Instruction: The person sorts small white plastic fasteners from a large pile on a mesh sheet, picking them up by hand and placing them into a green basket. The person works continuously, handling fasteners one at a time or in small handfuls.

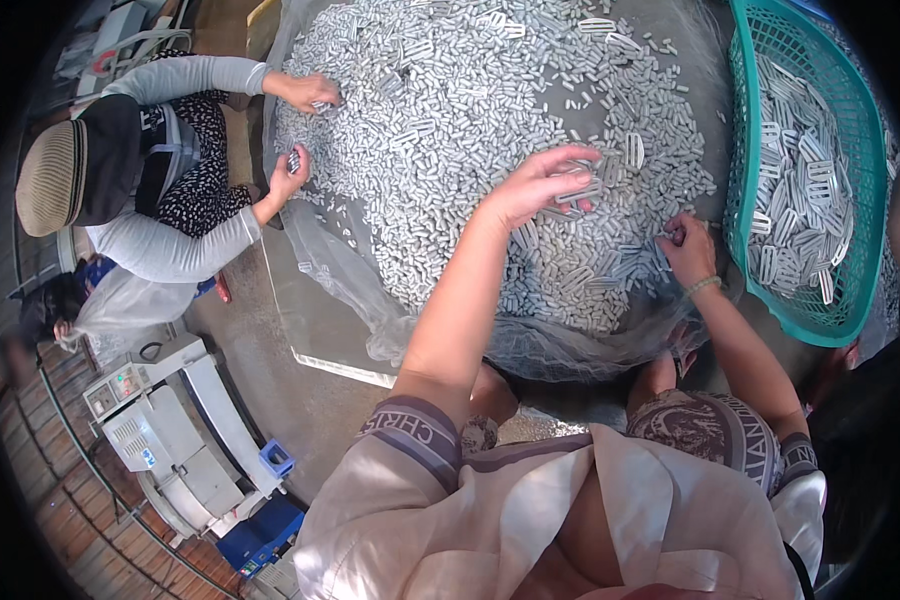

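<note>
A wide heap of small silvery metal pieces covers the table in front of me. My left hand is over the middle of the heap, with thumb and fingers closed around slotted metal buckles. At the right edge of the heap, my right hand has its fingertips curled together among the pieces; what they pinch is too small to name. A loose slotted buckle lies on the heap between my hands and the far side.
A green plastic basket at the right holds many slotted buckles. Translucent sheeting edges the table. Across the left side, a co-worker in a cap has both hands in the heap. A grey machine stands at lower left.
</note>
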The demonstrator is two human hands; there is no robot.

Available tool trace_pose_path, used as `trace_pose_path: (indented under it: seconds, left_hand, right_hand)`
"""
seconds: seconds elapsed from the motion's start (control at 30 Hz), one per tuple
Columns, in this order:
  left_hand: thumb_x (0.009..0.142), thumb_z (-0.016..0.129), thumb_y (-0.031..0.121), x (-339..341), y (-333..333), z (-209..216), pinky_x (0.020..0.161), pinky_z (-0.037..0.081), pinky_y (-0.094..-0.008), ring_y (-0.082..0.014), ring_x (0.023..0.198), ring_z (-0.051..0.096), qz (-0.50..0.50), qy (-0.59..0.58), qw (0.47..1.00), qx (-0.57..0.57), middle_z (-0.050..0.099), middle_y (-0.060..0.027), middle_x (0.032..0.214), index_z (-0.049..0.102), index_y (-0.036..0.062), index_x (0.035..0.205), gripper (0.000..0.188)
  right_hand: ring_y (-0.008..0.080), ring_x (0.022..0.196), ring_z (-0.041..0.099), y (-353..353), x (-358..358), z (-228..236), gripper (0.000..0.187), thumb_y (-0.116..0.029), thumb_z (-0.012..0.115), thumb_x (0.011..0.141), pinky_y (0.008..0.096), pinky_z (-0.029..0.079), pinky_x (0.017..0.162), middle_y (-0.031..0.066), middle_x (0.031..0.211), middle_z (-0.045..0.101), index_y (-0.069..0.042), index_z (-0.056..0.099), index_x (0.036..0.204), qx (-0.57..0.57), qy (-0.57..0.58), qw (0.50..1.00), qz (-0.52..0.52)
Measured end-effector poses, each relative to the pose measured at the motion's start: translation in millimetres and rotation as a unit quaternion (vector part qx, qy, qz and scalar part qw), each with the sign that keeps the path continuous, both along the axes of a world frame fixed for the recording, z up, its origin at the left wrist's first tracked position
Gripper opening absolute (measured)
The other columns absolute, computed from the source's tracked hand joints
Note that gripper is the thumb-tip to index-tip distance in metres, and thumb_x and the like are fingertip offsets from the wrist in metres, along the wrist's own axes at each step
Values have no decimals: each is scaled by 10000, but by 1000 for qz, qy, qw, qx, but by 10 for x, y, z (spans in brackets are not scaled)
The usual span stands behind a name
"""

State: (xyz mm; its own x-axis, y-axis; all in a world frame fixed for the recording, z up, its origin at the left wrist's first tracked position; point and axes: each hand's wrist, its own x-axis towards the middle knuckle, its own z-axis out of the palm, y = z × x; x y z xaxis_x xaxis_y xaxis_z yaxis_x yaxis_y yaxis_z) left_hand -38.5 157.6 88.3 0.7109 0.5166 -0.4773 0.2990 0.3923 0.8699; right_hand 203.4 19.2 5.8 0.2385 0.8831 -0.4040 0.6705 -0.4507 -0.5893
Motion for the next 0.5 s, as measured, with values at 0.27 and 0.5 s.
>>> trace_pose_path:
  seconds: [0.27, 0.5]
  left_hand:
    - [899, 444, 434, 1, -50, 74, 692, 515, -299, -287, 933, 619, 117, -227, 921, -295, 578, -165, 1123, 372, 59, 1316, 565]
    - [771, 686, 147, -205, -4, -78, 661, 481, -267, -259, 766, 591, 185, -122, 971, -89, 593, -111, 990, 484, 61, 1189, 472]
  right_hand:
    - [317, 818, 557, -17, 5, 153, 286, -129, 720, 659, 389, 436, 699, 124, 836, 559, -63, 519, 852, 34, -36, 996, 79]
    - [332, 753, 571, -41, 69, 147, 257, -110, 695, 691, 394, 450, 679, 133, 812, 576, -59, 491, 839, -10, -20, 997, 79]
